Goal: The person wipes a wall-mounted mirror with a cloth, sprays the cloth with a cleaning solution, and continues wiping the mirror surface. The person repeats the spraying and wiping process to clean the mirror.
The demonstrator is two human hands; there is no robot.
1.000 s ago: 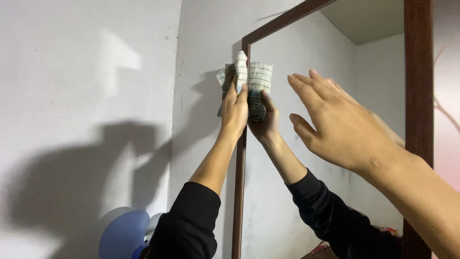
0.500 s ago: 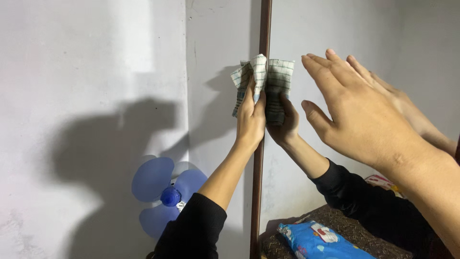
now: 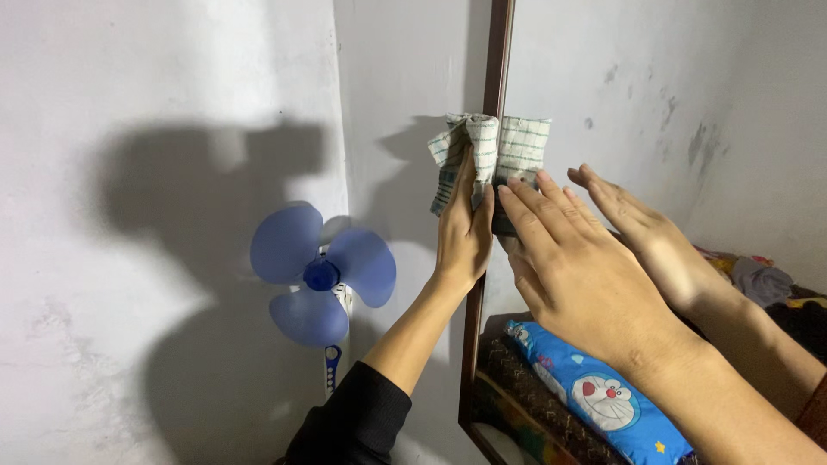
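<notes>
**Cloth pinned on mirror's left frame edge, our right hand flat on the glass**

- Our left hand (image 3: pixel 465 232) has the checked cloth (image 3: pixel 469 155) pressed onto the left edge of the mirror (image 3: pixel 603 77), right over the brown frame (image 3: pixel 500 52). Fingers are laid up along the cloth and the thumb is out of sight, so it's a press-and-hold rather than a fist. The cloth bunches above the fingertips and wraps round the frame. The checked patch just right of the frame looks like its reflection.
- Our right hand (image 3: pixel 577 275) is empty, with fingers straight and together and the palm towards the glass. The fingertips sit at or on the glass, just right of the frame and level with the lower hem of the cloth. The second hand further right is its reflection.
- Key relation: the cloth lies up and left of the right hand, only just beside its fingertips. Its long axis is roughly vertical, along the frame. The left hand is the nearer one, as it's already on the cloth.
- Also around:
  - A blue fan (image 3: pixel 320 275) is on the white wall (image 3: pixel 129 86), left of the mirror and below cloth level.
  - A blue cartoon pillow (image 3: pixel 603 396) shows in the glass near the mirror's bottom edge.
</notes>
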